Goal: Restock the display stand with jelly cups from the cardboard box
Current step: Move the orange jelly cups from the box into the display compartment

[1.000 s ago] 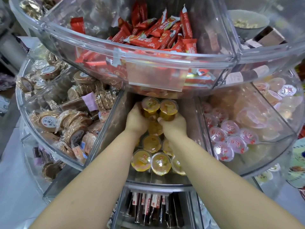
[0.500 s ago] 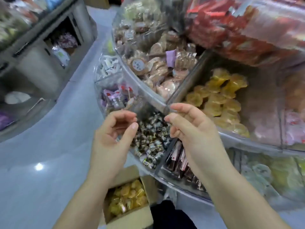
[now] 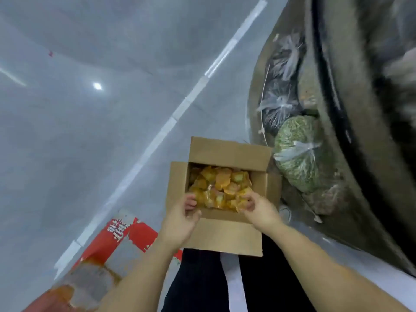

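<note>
An open cardboard box (image 3: 225, 237) stands on the floor in front of me, filled with yellow and orange jelly cups (image 3: 220, 183). Both my arms reach down into its near side. My left hand (image 3: 182, 221) is at the near left of the pile with its fingers curled against the cups; blur hides whether it grips any. My right hand (image 3: 258, 210) is at the near right, with fingers and thumb bent around a cup. The display stand (image 3: 351, 140) shows only as a blurred curved base along the right edge.
Tied plastic bags lie under the stand: a green one (image 3: 297, 154) right beside the box and a dark one (image 3: 281, 93) beyond it. A red printed carton (image 3: 126, 230) lies at the lower left. My black trouser legs (image 3: 202, 280) are below the box. Grey floor (image 3: 90, 131) spreads to the left.
My view swung from the stand's jelly compartment down to the floor. Both hands left the cups placed there, came away empty, and dropped into the box.
</note>
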